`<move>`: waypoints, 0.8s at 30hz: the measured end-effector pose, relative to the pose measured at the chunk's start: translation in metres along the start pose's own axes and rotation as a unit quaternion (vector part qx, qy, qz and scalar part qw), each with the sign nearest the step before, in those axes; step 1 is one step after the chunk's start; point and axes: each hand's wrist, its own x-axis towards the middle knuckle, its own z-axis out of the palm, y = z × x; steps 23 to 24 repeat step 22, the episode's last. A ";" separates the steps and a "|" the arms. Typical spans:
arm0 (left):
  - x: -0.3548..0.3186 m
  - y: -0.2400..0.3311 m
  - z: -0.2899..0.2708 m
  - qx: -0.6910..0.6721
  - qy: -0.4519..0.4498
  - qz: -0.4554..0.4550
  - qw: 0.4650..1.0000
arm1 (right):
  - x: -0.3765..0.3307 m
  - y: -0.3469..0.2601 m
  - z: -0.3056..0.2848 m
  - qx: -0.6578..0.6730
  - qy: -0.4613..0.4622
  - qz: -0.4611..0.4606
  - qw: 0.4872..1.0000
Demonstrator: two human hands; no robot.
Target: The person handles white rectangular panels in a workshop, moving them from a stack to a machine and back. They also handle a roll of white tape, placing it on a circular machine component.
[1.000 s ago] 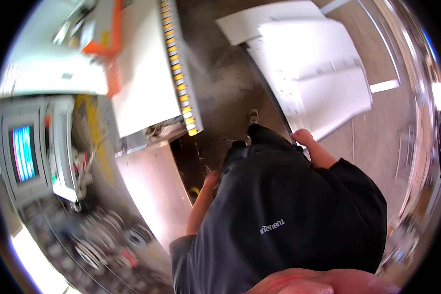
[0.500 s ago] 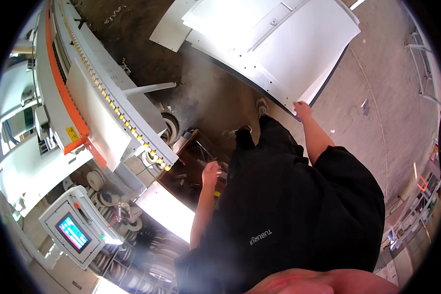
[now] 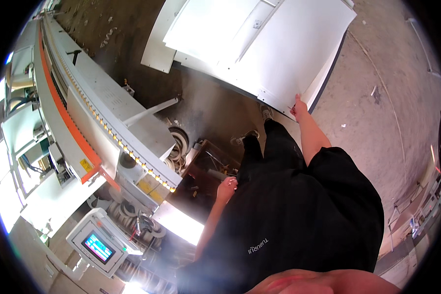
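Concrete floor (image 3: 377,122) carries a stack of white panels (image 3: 279,54) beside a long edge-banding machine (image 3: 108,127). Its near corner is met by the right hand (image 3: 299,105) — grip apparently closed, though small in view. Stiff, broad, likely heavy — best taken by the edges. The left hand (image 3: 228,186) hangs loosely curled, empty, well apart.

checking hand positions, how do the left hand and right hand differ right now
The right hand reaches forward on an outstretched arm and touches the edge of the white panel stack; the left hand hangs near the body, touching nothing, above the dark tool box. Both are bare.
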 end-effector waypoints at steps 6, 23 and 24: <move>0.072 0.060 -0.023 -0.228 0.003 -0.135 0.964 | -0.072 0.011 -0.024 0.009 -0.194 -0.011 0.981; 0.082 0.155 -0.018 -0.542 0.103 -0.062 0.832 | -0.224 -0.023 0.006 -0.048 -0.276 0.014 0.960; 0.082 0.155 -0.018 -0.542 0.103 -0.062 0.832 | -0.224 -0.023 0.006 -0.048 -0.276 0.014 0.960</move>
